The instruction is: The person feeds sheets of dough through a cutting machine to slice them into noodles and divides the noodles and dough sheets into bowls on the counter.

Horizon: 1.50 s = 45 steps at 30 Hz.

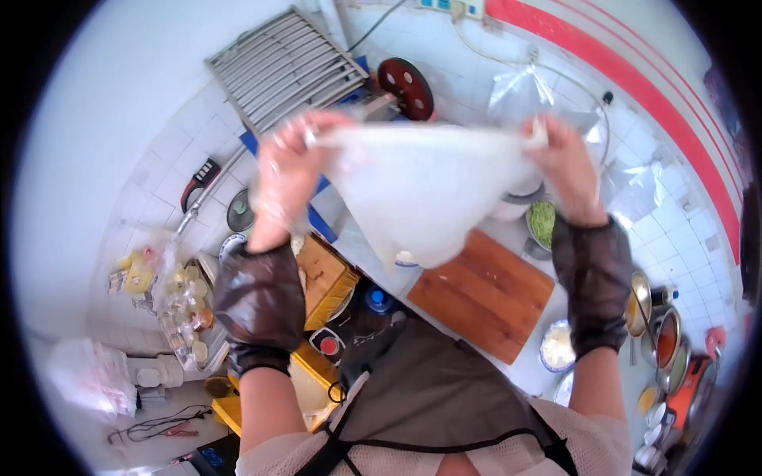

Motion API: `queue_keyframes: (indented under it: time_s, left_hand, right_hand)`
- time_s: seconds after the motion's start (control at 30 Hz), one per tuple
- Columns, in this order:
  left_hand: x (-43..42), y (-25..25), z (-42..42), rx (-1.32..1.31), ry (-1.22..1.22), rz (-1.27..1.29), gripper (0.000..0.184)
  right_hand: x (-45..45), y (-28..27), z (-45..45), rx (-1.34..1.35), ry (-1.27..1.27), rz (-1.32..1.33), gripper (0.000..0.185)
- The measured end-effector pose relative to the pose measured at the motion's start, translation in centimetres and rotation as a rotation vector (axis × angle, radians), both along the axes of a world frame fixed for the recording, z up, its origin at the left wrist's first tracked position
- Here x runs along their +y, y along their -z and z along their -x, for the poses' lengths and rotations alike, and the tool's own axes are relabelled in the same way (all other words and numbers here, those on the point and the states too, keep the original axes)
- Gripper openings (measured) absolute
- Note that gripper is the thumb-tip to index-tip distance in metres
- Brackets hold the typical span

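Observation:
A thin white cloth (429,186) hangs stretched between my hands at chest height, its lower edge drooping to a rounded point. My left hand (295,163), in a clear plastic glove, pinches its upper left corner. The upper right corner is gripped by my right hand (565,163), whose fingers are closed and slightly blurred. Below the cloth lies a brown wooden cutting board (484,293) on the worktop. Just beneath the right wrist is a bowl of shredded green vegetable (543,224), partly covered by the sleeve.
A metal rack (290,67) leans at the back left, near a dark red wheel (406,87). Several pans, among them one with red sauce (667,337), stand at the right. A bowl of white food (557,347) is beside the board. A yellow crate (305,389) sits at lower left.

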State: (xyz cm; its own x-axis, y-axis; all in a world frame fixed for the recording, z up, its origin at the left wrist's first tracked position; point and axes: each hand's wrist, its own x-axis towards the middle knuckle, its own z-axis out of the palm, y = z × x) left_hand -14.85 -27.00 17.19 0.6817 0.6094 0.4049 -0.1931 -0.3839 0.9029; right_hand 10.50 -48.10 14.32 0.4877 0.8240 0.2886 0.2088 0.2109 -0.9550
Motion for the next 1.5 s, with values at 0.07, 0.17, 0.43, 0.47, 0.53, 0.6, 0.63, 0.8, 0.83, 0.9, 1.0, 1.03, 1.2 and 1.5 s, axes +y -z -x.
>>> queue_keyframes:
  time_s: [0.07, 0.17, 0.43, 0.47, 0.53, 0.6, 0.63, 0.8, 0.83, 0.9, 1.0, 1.03, 1.2, 1.5]
  left_hand:
    - [2.7, -4.0, 0.9, 0.018, -0.142, -0.104, 0.024]
    - [8.4, -7.8, 1.7, -0.030, -0.197, -0.254, 0.022]
    - [19.5, -11.5, 2.6, 0.155, -0.452, -0.537, 0.026]
    - [21.8, -11.2, 2.0, 0.237, -0.528, -0.522, 0.032]
    - [24.5, -10.3, 1.4, 0.303, -0.594, -0.515, 0.039]
    - [26.5, -9.5, 0.8, 0.347, -0.656, -0.450, 0.044]
    - [28.0, -9.0, 0.5, 0.334, -0.648, -0.424, 0.039]
    - [29.7, -7.6, -0.6, 0.254, -0.619, -0.263, 0.031]
    - [30.1, -7.2, -0.8, 0.260, -0.649, -0.261, 0.028]
    - [31.0, -6.5, -1.1, 0.273, -0.644, -0.282, 0.023]
    - [30.8, -5.7, -1.4, 0.253, -0.592, -0.243, 0.016]
    - [30.4, -5.7, -1.4, 0.235, -0.569, -0.218, 0.015]
    - [29.7, -5.0, -1.3, 0.194, -0.508, -0.199, 0.013]
    - [26.4, -4.9, -0.6, 0.204, -0.481, -0.234, 0.017]
  right_hand:
    - [5.2, -3.8, -0.8, -0.026, -0.085, -0.089, 0.025]
    - [13.7, -7.5, -2.8, -0.231, -0.159, -0.190, 0.032]
    - [33.6, -9.6, -5.3, -0.255, -0.175, -0.205, 0.035]
    - [34.9, -9.5, -5.6, -0.339, -0.086, -0.154, 0.036]
    - [35.5, -9.9, -2.8, -0.468, 0.067, -0.033, 0.037]
    - [38.4, -9.9, -3.2, -0.590, 0.240, 0.090, 0.037]
    - [42.5, -8.3, -5.5, -0.652, 0.261, 0.028, 0.037]
    - [45.1, -8.4, -4.8, -0.732, 0.305, 0.095, 0.042]
    - [45.1, -8.6, -4.6, -0.834, 0.337, 0.154, 0.044]
    - [45.4, -8.3, -4.7, -0.929, 0.369, 0.219, 0.047]
    - [45.1, -7.4, -4.5, -1.018, 0.384, 0.182, 0.051]
    - [44.7, -7.3, -4.5, -1.032, 0.358, 0.175, 0.050]
    - [45.4, -5.7, -5.6, -0.739, 0.256, 0.228, 0.047]
    - [44.0, -4.9, -5.0, -0.490, 0.184, 0.041, 0.037]
